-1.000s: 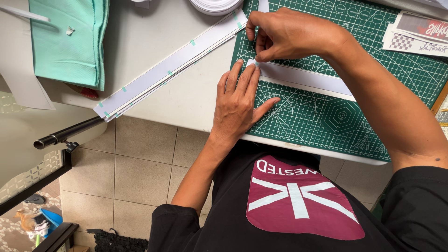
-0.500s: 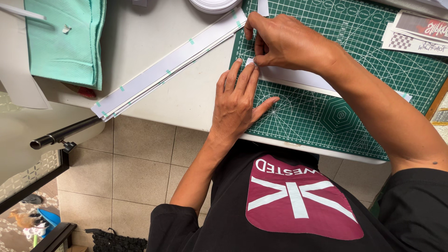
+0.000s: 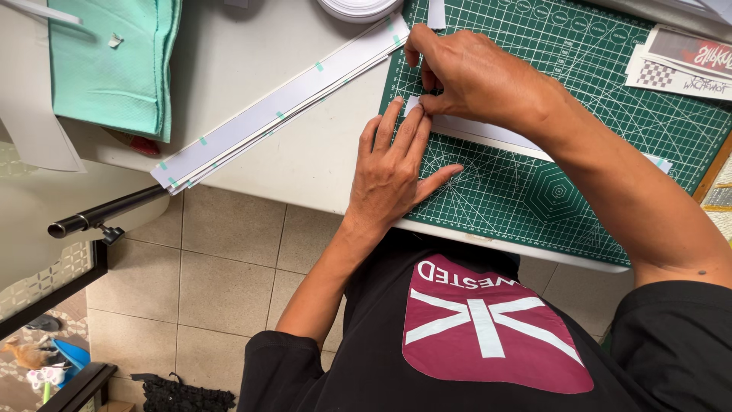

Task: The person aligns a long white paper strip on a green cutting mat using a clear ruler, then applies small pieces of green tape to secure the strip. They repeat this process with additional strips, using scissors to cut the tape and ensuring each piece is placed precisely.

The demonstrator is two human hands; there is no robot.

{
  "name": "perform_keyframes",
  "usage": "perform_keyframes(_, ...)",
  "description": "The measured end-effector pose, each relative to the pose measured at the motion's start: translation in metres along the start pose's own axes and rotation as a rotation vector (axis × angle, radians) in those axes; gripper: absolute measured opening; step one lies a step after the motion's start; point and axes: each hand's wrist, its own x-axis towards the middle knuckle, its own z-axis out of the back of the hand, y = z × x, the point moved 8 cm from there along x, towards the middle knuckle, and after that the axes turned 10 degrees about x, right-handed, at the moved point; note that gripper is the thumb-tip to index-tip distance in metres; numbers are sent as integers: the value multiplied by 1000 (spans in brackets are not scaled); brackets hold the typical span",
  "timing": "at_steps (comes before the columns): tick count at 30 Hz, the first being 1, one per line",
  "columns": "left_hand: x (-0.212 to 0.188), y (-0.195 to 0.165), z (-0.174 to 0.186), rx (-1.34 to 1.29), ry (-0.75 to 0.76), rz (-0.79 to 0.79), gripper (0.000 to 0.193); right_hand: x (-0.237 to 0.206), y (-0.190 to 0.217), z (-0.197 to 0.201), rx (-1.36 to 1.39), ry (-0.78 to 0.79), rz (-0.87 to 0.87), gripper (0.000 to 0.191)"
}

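Observation:
A long white paper strip (image 3: 496,136) lies on a green cutting mat (image 3: 610,107) with a printed grid. My left hand (image 3: 396,172) rests flat on the mat's left edge, fingertips pressing the strip's left end. My right hand (image 3: 476,76) is closed over that same end, pinching it between thumb and fingers. Whether a small tool is in the right hand is hidden by the fingers.
A stack of long white strips with green tape marks (image 3: 274,114) lies diagonally across the white table (image 3: 252,53). Folded mint-green fabric (image 3: 114,61) sits at far left, a white tape roll (image 3: 358,8) at the top, printed stickers (image 3: 682,65) at top right. Tiled floor (image 3: 221,267) below.
Both hands stay on the strip's left end; my right hand's fingers have shifted slightly. The view has drifted a little.

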Motion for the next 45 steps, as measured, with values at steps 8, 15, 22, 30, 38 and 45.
perform_keyframes(8,0,-1,-3,11,19,7,83,-4,3,6,12,-71,120,45)
perform_keyframes(15,1,-1,-2,18,29,4,85,-5,-2,6,78,-38,92,40)
perform_keyframes(22,1,-2,-2,5,30,5,86,-5,-1,8,65,-46,104,39)
perform_keyframes(30,3,-1,-1,1,30,8,85,-5,-1,11,104,-54,92,37)
perform_keyframes(38,2,-1,-2,4,44,12,84,-4,-1,10,97,-57,101,38)
perform_keyframes(45,0,-1,-5,9,39,10,84,-5,0,11,107,-65,92,38)
